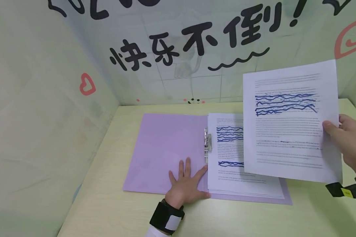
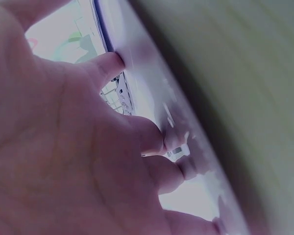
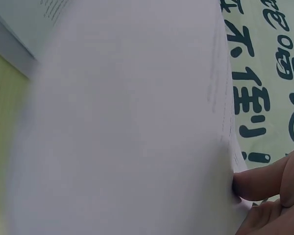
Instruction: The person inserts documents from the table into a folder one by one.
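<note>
An open purple folder (image 1: 169,148) lies on the table, with a metal clip (image 1: 206,144) along its spine. Printed pages (image 1: 228,184) with blue scribbled lines rest on its right half. My left hand (image 1: 185,187) presses flat on the folder's left cover near the spine, fingers spread; the left wrist view shows its palm (image 2: 68,137) against the purple surface. With thumb and fingers, my right hand (image 1: 350,141) pinches the right edge of a sheet of paper (image 1: 287,138), raised over the folder's right side. In the right wrist view the thumb (image 3: 262,183) presses on that sheet's edge.
The pale wooden table (image 1: 101,204) extends around the folder. Behind it stands a light backdrop (image 1: 195,82) with large black characters and red hearts, and another pale sheet of wall (image 1: 41,115) is on the left.
</note>
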Demonstrator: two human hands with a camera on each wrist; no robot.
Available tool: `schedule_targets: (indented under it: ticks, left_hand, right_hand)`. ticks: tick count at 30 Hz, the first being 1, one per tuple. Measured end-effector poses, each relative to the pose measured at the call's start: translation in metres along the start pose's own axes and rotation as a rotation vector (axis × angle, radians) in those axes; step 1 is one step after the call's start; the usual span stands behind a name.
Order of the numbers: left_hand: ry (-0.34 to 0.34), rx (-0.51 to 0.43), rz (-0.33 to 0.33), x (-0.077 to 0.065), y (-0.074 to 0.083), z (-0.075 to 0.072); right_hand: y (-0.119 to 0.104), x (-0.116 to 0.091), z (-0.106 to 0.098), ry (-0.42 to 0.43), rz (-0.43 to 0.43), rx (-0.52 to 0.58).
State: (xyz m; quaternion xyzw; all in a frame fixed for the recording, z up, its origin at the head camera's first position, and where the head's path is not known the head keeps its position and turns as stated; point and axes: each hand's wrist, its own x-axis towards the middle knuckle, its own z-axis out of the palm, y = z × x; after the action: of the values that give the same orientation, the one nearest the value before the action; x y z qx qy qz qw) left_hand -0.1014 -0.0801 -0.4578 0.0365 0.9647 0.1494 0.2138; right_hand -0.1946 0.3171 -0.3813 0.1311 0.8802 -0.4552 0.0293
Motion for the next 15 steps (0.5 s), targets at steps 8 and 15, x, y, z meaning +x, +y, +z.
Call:
schedule_targets:
  ticks: [8, 15]
  left_hand:
    - [0.002, 0.001, 0.001, 0.000, -0.001, 0.000]
    - [-0.002, -0.007, 0.005, -0.002, -0.001, -0.001]
  right_hand:
    - [-0.014, -0.002, 0.021, -0.068, -0.105, -0.053]
    - [-0.016, -0.002, 0.039, -0.140, -0.168, -0.061]
